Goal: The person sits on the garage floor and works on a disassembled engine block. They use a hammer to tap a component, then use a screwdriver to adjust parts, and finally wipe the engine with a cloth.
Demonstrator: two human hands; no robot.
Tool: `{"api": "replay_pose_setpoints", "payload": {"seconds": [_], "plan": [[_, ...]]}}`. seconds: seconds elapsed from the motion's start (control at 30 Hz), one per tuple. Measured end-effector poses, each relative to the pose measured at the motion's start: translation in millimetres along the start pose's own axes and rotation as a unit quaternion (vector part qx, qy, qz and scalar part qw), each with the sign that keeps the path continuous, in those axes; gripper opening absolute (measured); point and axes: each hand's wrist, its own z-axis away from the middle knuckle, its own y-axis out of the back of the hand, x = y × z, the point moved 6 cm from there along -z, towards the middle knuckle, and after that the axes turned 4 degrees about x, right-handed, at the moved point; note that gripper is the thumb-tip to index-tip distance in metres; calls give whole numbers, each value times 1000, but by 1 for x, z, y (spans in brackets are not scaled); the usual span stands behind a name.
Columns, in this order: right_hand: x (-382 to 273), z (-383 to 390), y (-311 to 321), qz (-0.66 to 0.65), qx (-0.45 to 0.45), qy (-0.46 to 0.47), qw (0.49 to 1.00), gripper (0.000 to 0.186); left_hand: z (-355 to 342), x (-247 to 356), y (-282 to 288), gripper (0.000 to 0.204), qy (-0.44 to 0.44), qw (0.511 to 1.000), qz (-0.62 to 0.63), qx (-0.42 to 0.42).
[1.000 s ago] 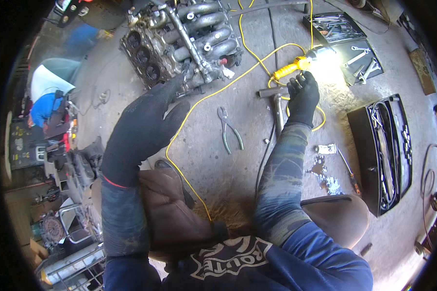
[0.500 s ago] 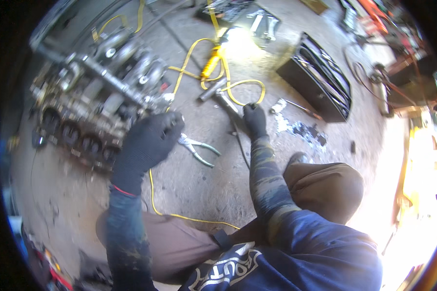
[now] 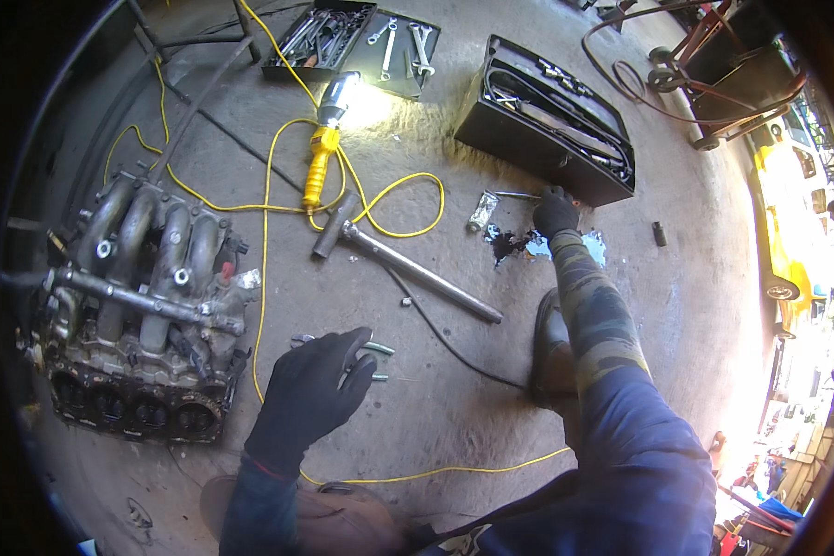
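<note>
In the head view, reaches out with the right hand (image 3: 556,214), in a black glove, to a screwdriver (image 3: 517,195) lying in front of a black toolbox (image 3: 519,144), near a small crumpled tube (image 3: 483,211). Bends the fingers over the handle, leaving just the shaft and a hint of orange in sight; impossible to tell from here how firmly closed, or whether bearing any weight. Stretches the arm nearly straight, probably because of the screwdriver's place so far forward.

Holds the left hand (image 3: 310,394) low over a pair of pliers (image 3: 381,348), thumb and fingers curved and well parted, with nothing visibly gripped; impossible to judge contact with the green handles poking out past the fingertips. Seems to have the pliers and a hammer (image 3: 426,274) laid between engine section (image 3: 139,361) and toolbox for easy reach, and the yellow work lamp (image 3: 318,167) aimed to light the wrenches (image 3: 389,46).

Shows at left a dull cast-metal intake manifold (image 3: 134,246) with rounded, tubular runners, above a grimy row of dark round openings. Has nearby a smooth metal hammer handle, a slack yellow cord (image 3: 265,278) in loops, and gritty grey concrete (image 3: 435,417).
</note>
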Motion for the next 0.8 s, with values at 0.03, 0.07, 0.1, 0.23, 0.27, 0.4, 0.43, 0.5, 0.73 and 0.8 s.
{"api": "replay_pose_setpoints", "payload": {"seconds": [0.03,0.07,0.1,0.23,0.27,0.4,0.43,0.5,0.73,0.8], "plan": [[1,-4,-4,27,15,43,999,35,-1,0,-3,34,4,1000,-6,-10],[0,-5,-11,61,10,77,995,31,-4,-1,-8,34,19,1000,-7,-24],[0,-7,-14,61,32,87,994,28,-6,0,-11,34,5,1000,-3,-22],[-5,-23,0,59,108,159,980,24,-16,2,-22,36,-22,1000,-1,-3],[-10,-25,6,72,106,171,977,25,-17,3,-23,37,-32,1000,-3,-1],[-29,-40,57,-53,27,128,990,28,-22,-5,-15,37,-14,999,17,47],[-43,-44,77,-250,-6,121,961,26,-24,-10,-12,37,-4,998,21,65],[-76,-37,110,-580,-101,43,807,23,-26,-22,-9,38,33,994,53,90],[-224,103,236,-800,-144,138,566,27,-71,-89,-2,42,66,924,335,173],[-257,154,251,-714,-139,144,671,28,-76,-90,-10,41,38,921,356,155]]}}
